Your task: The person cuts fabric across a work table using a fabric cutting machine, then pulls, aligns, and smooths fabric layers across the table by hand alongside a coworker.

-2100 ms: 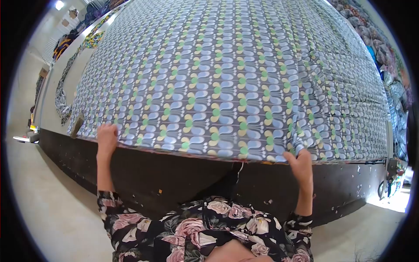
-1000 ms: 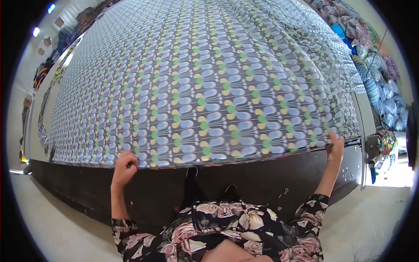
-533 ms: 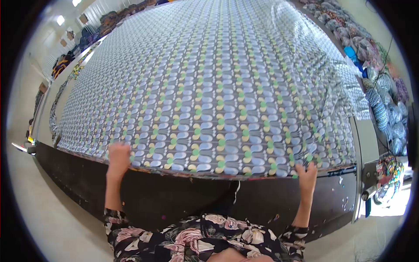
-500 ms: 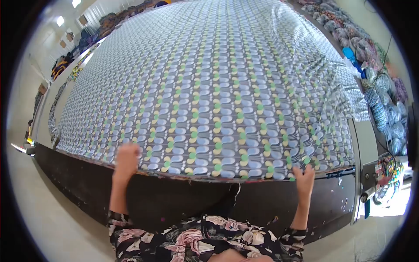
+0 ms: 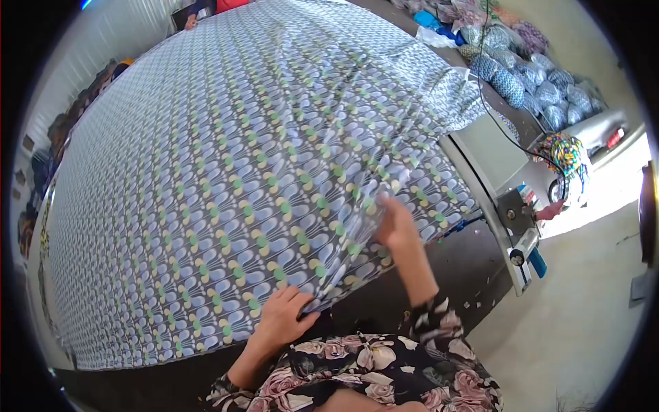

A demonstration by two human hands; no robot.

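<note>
Likely to anchor the cloth (image 5: 226, 172), our left hand (image 5: 283, 317) grasps its near edge; whether our right hand (image 5: 396, 223) grips, we cannot tell.

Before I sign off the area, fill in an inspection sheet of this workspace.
Surface: spread with patterned fabric.
Job's things: the fabric, creased around the right hand.
Clutter: small pale scraps below its near edge.
Hands: left hand on the fabric's near edge; right hand blurred, grip unclear.
Cables: one dark cable, curving down at right.
Surroundings: wrapped bundles at right; another person's hand at the far edge.
</note>
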